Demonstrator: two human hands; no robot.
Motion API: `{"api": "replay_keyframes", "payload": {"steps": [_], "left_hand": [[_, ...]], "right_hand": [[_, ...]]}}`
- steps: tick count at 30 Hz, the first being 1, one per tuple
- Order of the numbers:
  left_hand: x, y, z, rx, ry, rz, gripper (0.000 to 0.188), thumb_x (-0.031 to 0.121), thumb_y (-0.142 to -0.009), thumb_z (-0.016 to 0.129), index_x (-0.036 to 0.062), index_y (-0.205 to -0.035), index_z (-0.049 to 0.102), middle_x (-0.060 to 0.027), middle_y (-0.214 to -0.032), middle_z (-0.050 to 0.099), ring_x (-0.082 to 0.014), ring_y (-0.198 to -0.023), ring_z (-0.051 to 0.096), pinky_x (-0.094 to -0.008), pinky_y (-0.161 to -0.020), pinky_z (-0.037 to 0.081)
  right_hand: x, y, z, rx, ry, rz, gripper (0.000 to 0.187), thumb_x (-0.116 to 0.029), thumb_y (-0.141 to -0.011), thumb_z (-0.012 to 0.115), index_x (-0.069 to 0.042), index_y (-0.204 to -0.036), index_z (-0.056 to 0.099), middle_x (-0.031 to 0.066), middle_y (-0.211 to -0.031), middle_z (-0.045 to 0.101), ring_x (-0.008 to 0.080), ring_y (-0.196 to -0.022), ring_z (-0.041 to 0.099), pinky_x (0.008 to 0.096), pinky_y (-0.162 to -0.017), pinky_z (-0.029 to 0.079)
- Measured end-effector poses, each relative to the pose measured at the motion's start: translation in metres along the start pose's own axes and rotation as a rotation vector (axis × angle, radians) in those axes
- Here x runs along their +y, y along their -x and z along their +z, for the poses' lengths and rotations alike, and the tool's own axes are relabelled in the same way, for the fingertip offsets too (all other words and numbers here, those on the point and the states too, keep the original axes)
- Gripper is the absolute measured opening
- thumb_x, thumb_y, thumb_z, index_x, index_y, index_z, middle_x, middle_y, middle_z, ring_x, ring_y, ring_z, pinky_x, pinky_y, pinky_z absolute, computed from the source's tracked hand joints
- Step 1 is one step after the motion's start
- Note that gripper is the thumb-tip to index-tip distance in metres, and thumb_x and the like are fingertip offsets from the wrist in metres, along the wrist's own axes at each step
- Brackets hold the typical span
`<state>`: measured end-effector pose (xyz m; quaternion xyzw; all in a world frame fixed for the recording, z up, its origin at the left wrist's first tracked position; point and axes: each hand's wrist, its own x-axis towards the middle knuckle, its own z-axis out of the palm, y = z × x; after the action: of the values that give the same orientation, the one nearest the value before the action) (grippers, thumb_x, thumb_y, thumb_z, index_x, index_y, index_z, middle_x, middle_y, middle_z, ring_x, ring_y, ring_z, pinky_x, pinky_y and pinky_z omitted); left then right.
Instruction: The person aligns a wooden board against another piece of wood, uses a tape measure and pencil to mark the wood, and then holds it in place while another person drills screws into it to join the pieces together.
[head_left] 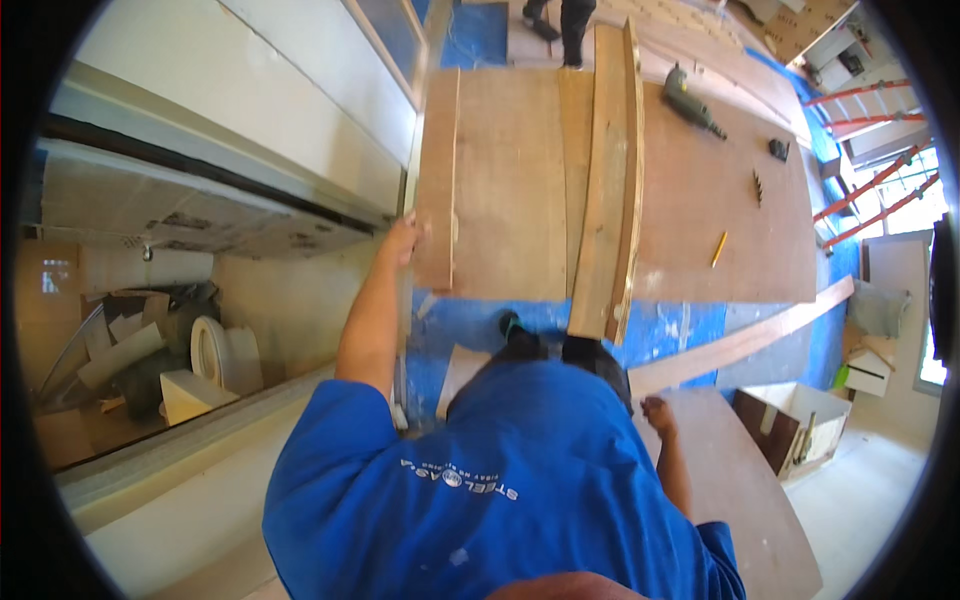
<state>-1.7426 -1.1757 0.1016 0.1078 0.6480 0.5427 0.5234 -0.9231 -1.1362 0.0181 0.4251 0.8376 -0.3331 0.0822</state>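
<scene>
My left hand [404,240] grips the left edge of a narrow plywood board [437,170] that lies along the left side of a large plywood sheet [700,210]. Several long planks [603,180] are stacked lengthwise on the sheet to the right of that board. My right hand [657,411] hangs by my side, fingers loosely apart and holding nothing, just above the corner of another plywood panel [740,480]. My blue shirt fills the lower middle of the view.
On the sheet lie a green power drill [692,100], a yellow pencil [718,248] and small black parts [778,150]. Another person's legs [562,25] stand at the far end. Blue tarp [470,325] covers the floor. A toilet [213,352] sits left; orange ladders [870,180] and a wooden box [800,420] right.
</scene>
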Motion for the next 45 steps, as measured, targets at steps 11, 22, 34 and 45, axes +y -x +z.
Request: {"api": "replay_keyframes", "payload": {"steps": [11,22,34,45], "left_hand": [[-0.012,0.015,-0.009,-0.004,0.07,-0.022,0.054,0.005,-0.094,0.058,0.0031,-0.145,0.04,-0.0121,-0.135,0.055,-0.0226,-0.12,0.055,-0.0377,-0.101,0.045],[-0.02,0.016,-0.018,0.021,0.073,0.013,0.055,0.003,-0.092,0.061,-0.0005,-0.143,0.042,-0.0108,-0.131,0.058,-0.0211,-0.115,0.058,-0.0365,-0.1,0.046],[-0.025,0.01,-0.015,0.057,0.11,0.01,0.058,0.002,-0.091,0.062,0.0002,-0.144,0.04,-0.0098,-0.129,0.06,-0.0205,-0.114,0.059,-0.0363,-0.097,0.048],[-0.021,0.013,-0.017,0.015,0.082,-0.015,0.059,0.006,-0.09,0.064,0.0028,-0.144,0.042,-0.0122,-0.124,0.062,-0.0212,-0.107,0.063,-0.0375,-0.093,0.051]], "right_hand": [[-0.097,-0.021,-0.073,-0.04,-0.536,0.589,0.049,-0.026,-0.091,0.062,0.011,-0.123,0.059,0.0176,-0.094,0.07,0.0188,-0.075,0.063,0.0325,-0.072,0.051],[-0.081,-0.007,-0.059,-0.113,-0.375,0.374,0.048,-0.027,-0.091,0.06,0.01,-0.121,0.061,0.0174,-0.093,0.069,0.0194,-0.072,0.063,0.0331,-0.069,0.051],[-0.072,-0.002,-0.06,-0.107,-0.419,0.423,0.05,-0.028,-0.09,0.063,0.009,-0.123,0.06,0.0141,-0.093,0.07,0.0182,-0.076,0.064,0.0318,-0.071,0.051],[-0.085,-0.011,-0.056,-0.093,-0.5,0.44,0.04,-0.023,-0.091,0.06,0.008,-0.117,0.062,0.0162,-0.095,0.07,0.021,-0.08,0.066,0.0335,-0.071,0.052]]}}
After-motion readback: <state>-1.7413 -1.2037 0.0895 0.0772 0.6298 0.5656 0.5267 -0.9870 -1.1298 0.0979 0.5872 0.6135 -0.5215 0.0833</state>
